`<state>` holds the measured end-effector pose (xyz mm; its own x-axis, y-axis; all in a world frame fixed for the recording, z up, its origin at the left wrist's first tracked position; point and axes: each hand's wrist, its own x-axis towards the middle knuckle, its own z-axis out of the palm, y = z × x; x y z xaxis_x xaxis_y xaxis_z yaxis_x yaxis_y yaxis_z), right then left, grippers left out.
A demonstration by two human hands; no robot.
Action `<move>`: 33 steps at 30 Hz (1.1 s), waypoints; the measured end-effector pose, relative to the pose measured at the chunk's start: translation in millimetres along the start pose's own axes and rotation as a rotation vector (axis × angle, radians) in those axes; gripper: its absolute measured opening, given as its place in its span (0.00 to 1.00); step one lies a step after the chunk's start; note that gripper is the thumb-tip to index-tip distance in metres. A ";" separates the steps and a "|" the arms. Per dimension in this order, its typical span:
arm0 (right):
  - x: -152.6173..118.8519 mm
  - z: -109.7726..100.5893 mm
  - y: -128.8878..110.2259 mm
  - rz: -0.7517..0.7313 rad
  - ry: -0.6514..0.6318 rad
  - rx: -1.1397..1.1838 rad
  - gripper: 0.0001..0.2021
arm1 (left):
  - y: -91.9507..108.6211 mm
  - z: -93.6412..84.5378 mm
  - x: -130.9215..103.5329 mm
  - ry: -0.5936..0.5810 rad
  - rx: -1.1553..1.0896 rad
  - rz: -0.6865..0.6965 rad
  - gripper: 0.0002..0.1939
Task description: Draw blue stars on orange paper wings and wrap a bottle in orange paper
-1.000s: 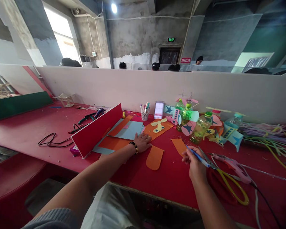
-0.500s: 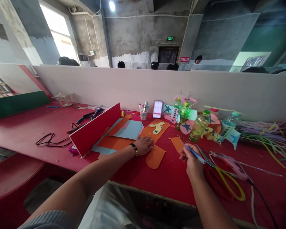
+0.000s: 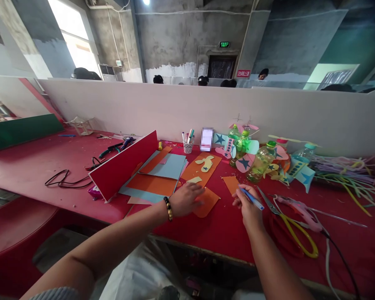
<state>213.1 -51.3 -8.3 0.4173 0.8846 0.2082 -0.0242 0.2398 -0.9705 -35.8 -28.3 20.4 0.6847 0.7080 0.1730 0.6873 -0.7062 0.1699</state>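
My right hand (image 3: 249, 208) grips a blue pen (image 3: 251, 197), near a small orange paper piece (image 3: 230, 184) on the red table. My left hand (image 3: 187, 200), with a beaded bracelet, is slightly blurred; its fingers are loosely apart and nothing shows in them. It partly covers a round-ended orange cutout (image 3: 210, 203); whether it touches the paper I cannot tell. Just beyond it lies a larger orange sheet (image 3: 214, 166), bearing a pale yellow plane-shaped cutout (image 3: 206, 163) with a dark star and a small yellow strip (image 3: 195, 180).
Scissors (image 3: 287, 225) and a pink glue gun (image 3: 302, 212) with its cord lie right of my right hand. Decorated plastic bottles (image 3: 262, 160) stand behind. Blue sheets (image 3: 165, 166) lie by a red divider (image 3: 125, 166). A pen cup (image 3: 188, 146) and phone (image 3: 206, 139) are at the back.
My left hand has lifted off the orange sheet and drawn back toward me over the round-ended cutout, uncovering the yellow strip. My right hand still holds the pen in nearly the same place.
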 end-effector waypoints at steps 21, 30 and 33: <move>-9.2 1.6 8.0 -0.145 -0.438 -0.338 0.18 | 104.2 49.2 -50.0 0.050 -0.005 0.062 0.34; -11.3 4.1 12.2 -0.205 -0.450 -0.404 0.18 | 104.5 46.5 -56.8 0.085 -0.030 0.110 0.30; -12.0 4.4 12.1 -0.231 -0.464 -0.432 0.17 | 103.9 44.4 -58.1 0.097 -0.034 0.137 0.29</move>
<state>203.8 -57.3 -22.0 -0.0678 0.9330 0.3533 0.4243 0.3475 -0.8362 6.6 -142.7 -15.1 0.7435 0.6030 0.2892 0.5797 -0.7967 0.1709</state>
